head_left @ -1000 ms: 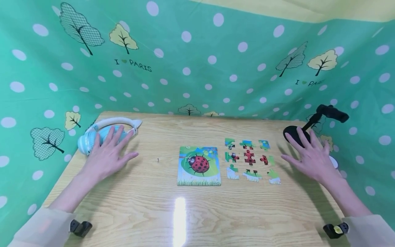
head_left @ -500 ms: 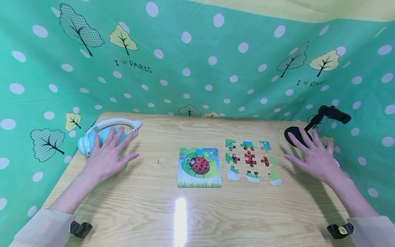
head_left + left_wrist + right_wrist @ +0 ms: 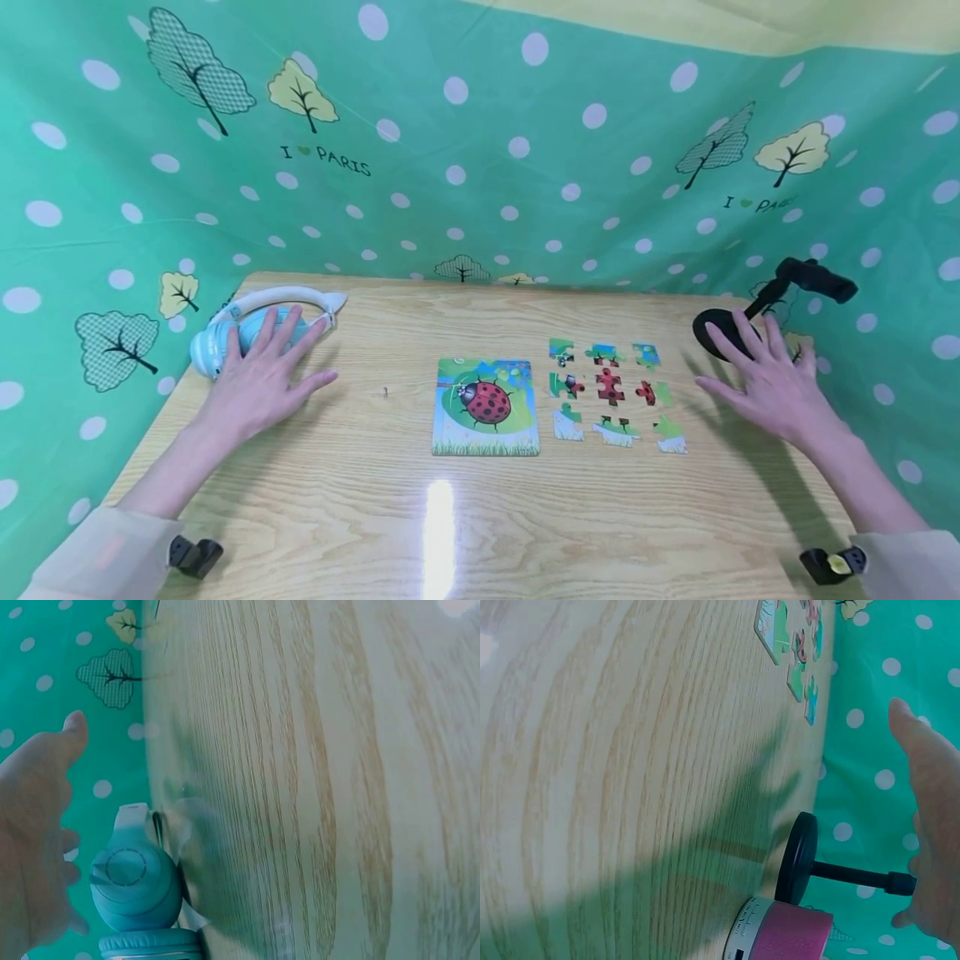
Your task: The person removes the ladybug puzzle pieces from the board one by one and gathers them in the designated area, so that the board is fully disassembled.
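My left hand (image 3: 262, 383), fingers spread, hovers above the light-blue headphones (image 3: 210, 346) at the table's back left. The left wrist view shows a gap between that hand and the ear cups (image 3: 135, 881). On the right, my right hand (image 3: 780, 392) is raised with spread fingers over the round base (image 3: 707, 335) of a black stand, holding nothing. Between the hands lies a square ladybug picture board (image 3: 486, 417). Beside it several loose jigsaw pieces (image 3: 609, 386) are laid out in rows, apart from one another.
The stand's black arm (image 3: 813, 279) leans up at the back right. A pink cylinder with a white printed band (image 3: 791, 930) stands near its base. A tiny dark bit (image 3: 386, 392) lies left of the board. Polka-dot green cloth (image 3: 480, 167) encloses the wooden table (image 3: 337, 517).
My right hand has drifted slightly right and down in the head view, and the stand appears shifted right too. The left hand, board and pieces look nearly unchanged.
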A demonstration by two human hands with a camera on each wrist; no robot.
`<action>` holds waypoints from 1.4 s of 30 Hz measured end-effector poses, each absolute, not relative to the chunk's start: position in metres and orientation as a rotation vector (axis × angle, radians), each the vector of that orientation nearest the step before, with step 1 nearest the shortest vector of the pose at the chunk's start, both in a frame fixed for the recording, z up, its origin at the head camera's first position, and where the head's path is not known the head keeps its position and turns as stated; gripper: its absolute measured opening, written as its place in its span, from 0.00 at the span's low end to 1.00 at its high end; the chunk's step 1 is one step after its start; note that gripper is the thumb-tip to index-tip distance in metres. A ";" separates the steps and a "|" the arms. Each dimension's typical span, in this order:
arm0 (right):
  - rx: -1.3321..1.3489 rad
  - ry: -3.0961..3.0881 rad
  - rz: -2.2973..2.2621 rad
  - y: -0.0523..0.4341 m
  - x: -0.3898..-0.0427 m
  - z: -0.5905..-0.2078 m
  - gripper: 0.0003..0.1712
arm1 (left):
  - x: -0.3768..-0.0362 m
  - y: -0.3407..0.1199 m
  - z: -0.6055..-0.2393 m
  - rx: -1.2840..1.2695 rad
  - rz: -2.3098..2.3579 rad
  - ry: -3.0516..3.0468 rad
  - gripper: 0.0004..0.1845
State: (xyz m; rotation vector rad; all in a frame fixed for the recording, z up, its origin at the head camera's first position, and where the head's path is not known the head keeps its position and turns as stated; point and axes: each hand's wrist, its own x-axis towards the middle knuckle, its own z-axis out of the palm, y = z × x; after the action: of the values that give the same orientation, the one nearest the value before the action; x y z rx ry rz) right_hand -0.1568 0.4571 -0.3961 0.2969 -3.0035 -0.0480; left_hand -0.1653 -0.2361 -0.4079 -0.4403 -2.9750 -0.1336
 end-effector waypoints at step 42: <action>1.809 -2.366 -0.030 0.215 -0.115 -0.410 0.54 | -0.126 -0.152 -0.420 -1.564 -0.164 -2.529 0.47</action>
State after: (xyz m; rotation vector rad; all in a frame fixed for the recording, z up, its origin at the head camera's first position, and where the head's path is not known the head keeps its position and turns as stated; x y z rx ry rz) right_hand -0.1154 0.2148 -0.4095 1.8089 -2.3658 -0.0303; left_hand -0.1262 -0.1515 -0.4197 -1.5641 -2.5289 -0.1637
